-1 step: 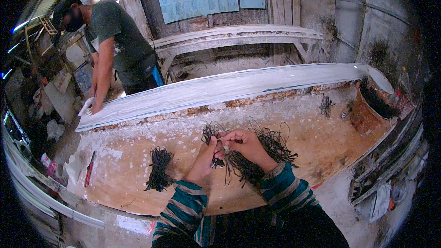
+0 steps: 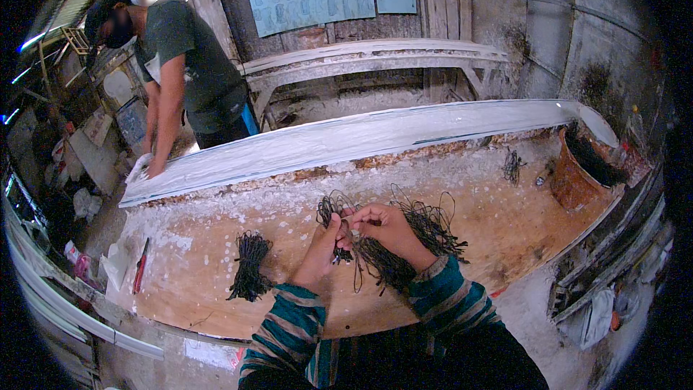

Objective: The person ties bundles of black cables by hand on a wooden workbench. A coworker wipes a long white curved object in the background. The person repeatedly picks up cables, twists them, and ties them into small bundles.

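Over the middle of the wooden board (image 2: pixel 209 303), my left hand (image 2: pixel 320 251) is closed, thumb against fingers, on a bunch of thin black cords (image 2: pixel 330 206). Close beside it, my right hand (image 2: pixel 395 235) pinches with thumb and forefinger at the left fingertips. The exact strand there is too small to make out. Below the right hand lies a dark cord bundle (image 2: pixel 386 266), partly covered by it. Looped black cords (image 2: pixel 437 227) spread out just beyond my right hand. To the left, a separate tied-looking cord bundle (image 2: pixel 250 267) rests on the board.
A red cutter-like tool (image 2: pixel 141 267) lies at the board's left end. A brown bucket (image 2: pixel 574 184) of black cords tips at the right, near a small cord tangle (image 2: pixel 513 167). Behind runs a long white plank (image 2: pixel 361 133), where a co-worker (image 2: pixel 191 65) leans with a white cloth (image 2: pixel 137 170).
The co-worker's arms and the white cloth have shifted slightly to the right along the plank. My hands have barely moved.
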The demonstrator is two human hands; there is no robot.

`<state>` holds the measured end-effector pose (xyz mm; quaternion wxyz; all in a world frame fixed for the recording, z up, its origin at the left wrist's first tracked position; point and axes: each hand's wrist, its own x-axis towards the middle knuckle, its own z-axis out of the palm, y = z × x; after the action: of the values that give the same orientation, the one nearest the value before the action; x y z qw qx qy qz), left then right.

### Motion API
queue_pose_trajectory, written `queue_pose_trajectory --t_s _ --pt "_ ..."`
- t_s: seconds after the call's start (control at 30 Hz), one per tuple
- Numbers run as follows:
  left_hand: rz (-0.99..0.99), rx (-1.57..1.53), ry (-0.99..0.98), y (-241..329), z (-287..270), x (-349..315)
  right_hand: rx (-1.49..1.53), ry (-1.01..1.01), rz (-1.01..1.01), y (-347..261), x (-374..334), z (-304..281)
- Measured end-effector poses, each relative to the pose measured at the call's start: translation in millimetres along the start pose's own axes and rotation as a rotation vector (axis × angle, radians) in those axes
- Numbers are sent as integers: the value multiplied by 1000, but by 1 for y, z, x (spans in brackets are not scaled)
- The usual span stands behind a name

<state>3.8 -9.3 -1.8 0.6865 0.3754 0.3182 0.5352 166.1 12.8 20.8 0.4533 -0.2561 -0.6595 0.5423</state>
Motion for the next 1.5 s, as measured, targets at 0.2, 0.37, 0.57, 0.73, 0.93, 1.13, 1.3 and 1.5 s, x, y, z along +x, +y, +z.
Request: queue_pose_trajectory --t_s 0.2,0.37,0.57,0.73,0.93,1.13,1.3,1.5 --pt "-41 -70 67 8 5 0 101 -89 12 -8 1 3" --pt "-39 45 74 12 11 -2 78 -66 26 1 3 1" --pt "0 11 65 6 2 1 59 -66 42 1 3 0" --pt "-16 -23 74 4 1 2 28 -48 49 0 3 2" --pt "-22 19 95 5 5 2 105 -82 41 0 2 4" --pt "-25 90 126 2 14 1 115 -19 68 -1 0 8" --pt "-79 -66 28 -6 8 4 61 167 69 2 1 1" --pt "-1 -185 -50 -10 6 3 -79 242 23 5 4 -3"
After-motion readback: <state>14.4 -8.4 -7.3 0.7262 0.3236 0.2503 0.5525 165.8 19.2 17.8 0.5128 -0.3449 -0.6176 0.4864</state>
